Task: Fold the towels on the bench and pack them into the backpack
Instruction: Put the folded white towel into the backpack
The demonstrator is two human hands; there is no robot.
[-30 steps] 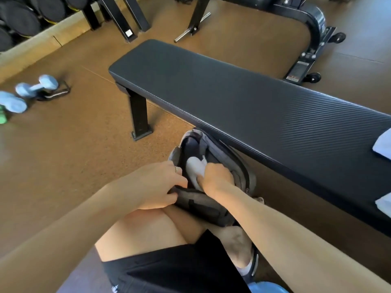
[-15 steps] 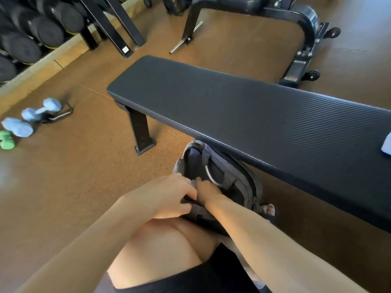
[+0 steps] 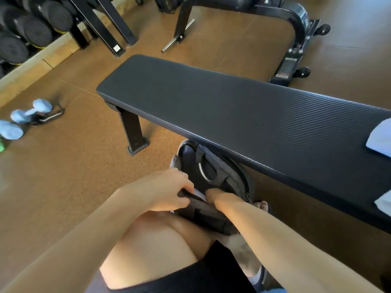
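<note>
A grey backpack (image 3: 220, 172) stands open on the floor against the near side of the black bench (image 3: 243, 111). My left hand (image 3: 167, 189) grips the near rim of its opening. My right hand (image 3: 213, 194) is pushed down inside the bag, so its fingers are hidden. A sliver of white towel (image 3: 198, 194) shows in the opening between my hands. Two more white towels lie on the bench at the far right, one (image 3: 380, 138) further back and one (image 3: 384, 203) at the front edge.
The bench leg (image 3: 133, 132) stands left of the backpack. Light blue dumbbells (image 3: 29, 113) lie on the floor at left, beside a rack of black weights (image 3: 25, 28). A black machine frame (image 3: 296, 37) stands behind the bench. My knee (image 3: 160, 240) is below the bag.
The white towel has gone down into the backpack and my right hand has sunk in after it. My left hand keeps hold of the rim. The view tilted, bringing the bench towels back in sight.
</note>
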